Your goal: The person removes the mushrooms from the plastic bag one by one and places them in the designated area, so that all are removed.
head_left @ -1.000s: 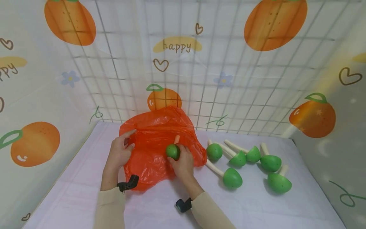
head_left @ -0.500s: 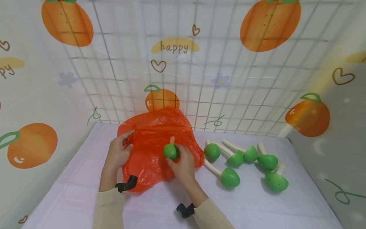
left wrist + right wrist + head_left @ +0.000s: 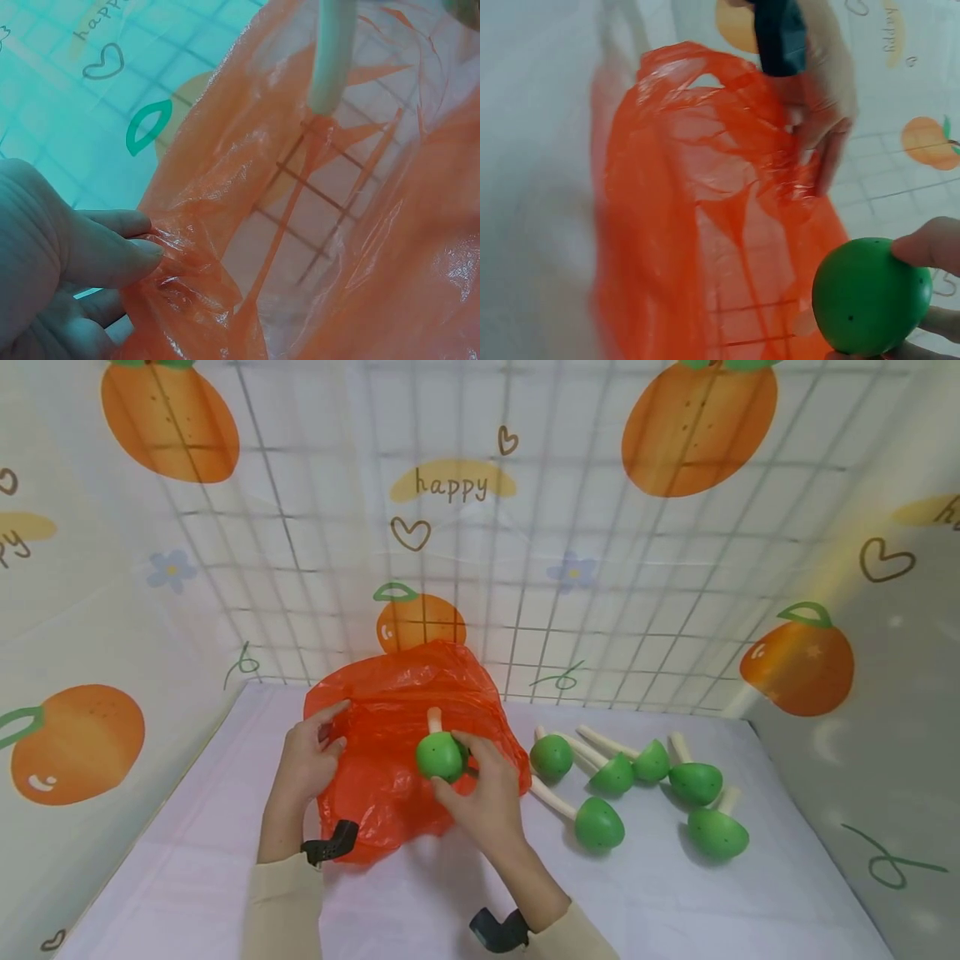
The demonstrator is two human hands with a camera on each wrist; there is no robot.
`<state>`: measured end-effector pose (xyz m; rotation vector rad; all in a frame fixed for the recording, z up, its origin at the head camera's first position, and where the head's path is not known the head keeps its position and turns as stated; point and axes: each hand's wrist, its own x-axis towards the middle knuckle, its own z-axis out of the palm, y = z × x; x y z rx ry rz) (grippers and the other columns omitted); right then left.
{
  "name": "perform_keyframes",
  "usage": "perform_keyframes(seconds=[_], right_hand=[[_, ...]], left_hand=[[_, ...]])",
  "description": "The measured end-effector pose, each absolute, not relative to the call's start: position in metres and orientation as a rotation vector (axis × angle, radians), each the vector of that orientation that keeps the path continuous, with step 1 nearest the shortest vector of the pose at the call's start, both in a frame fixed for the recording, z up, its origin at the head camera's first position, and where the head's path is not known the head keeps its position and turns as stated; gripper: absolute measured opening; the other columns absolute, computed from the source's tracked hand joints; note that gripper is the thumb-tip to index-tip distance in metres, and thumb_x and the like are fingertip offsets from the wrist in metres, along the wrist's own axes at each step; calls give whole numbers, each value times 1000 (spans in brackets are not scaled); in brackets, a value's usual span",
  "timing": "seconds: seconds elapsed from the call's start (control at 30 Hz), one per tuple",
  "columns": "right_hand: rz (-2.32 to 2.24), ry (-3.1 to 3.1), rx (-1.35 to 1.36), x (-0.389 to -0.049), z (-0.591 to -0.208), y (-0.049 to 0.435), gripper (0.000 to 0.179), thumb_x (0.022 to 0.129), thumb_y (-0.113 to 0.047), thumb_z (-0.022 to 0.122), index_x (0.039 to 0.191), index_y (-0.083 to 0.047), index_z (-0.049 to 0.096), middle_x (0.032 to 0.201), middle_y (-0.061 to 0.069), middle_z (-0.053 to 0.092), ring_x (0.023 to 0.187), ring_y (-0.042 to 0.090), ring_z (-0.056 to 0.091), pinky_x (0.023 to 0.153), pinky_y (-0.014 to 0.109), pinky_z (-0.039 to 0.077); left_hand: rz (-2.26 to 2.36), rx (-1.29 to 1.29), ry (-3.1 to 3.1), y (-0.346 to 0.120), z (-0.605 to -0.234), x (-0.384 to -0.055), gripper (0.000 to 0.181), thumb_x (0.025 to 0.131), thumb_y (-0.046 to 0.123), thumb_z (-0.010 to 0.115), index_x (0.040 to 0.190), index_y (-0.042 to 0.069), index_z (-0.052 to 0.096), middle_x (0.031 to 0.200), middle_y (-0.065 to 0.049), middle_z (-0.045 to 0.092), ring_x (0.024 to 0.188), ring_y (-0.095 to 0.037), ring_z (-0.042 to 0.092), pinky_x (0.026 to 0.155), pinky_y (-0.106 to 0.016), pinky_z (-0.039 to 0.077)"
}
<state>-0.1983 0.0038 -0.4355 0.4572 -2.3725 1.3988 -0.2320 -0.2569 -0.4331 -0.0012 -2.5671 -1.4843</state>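
A red, thin plastic bag (image 3: 375, 785) lies spread on the table at centre left. My left hand (image 3: 309, 764) pinches its left edge; in the left wrist view the thumb and fingertips (image 3: 142, 255) grip the crumpled film. My right hand (image 3: 491, 789) holds a green-capped, mushroom-shaped toy (image 3: 438, 757) over the bag, its pale stem pointing away from me. Thumb and fingers grip the round, dark-dotted cap (image 3: 866, 300) in the right wrist view. A pale stem (image 3: 332, 60) shows at the top of the left wrist view, against the bag's mouth.
Several similar green-capped toys lie on the white-covered table to the right, one (image 3: 600, 824) nearest the bag and another (image 3: 717, 833) farther right. A printed cloth wall (image 3: 457, 560) with a grid behind it stands at the back, and cloth sides flank the table.
The toy in my right hand looks larger and brighter, raised towards the head camera, and its stem has turned from orange to pale. My left hand stays on the bag's edge.
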Motion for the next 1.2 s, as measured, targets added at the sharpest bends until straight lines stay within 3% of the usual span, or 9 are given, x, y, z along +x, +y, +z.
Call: perform_keyframes(seconds=[0.97, 1.2], right_hand=[[1619, -2204, 608, -158, -380, 42, 59, 83, -2, 87, 138, -11, 66, 130, 0, 69, 115, 20, 68, 91, 32, 61], [1601, -2122, 623, -159, -377, 62, 61, 82, 4, 85, 139, -9, 66, 130, 3, 70, 116, 23, 67, 91, 30, 61]], left_hand=[[-1486, -22, -2558, -254, -434, -231, 60, 102, -10, 54, 158, 9, 49, 159, -21, 47, 144, -44, 46, 115, -55, 42], [-1496, -21, -2563, -254, -434, -231, 59, 102, -10, 54, 158, 9, 48, 159, -21, 46, 144, -43, 46, 115, -55, 41]])
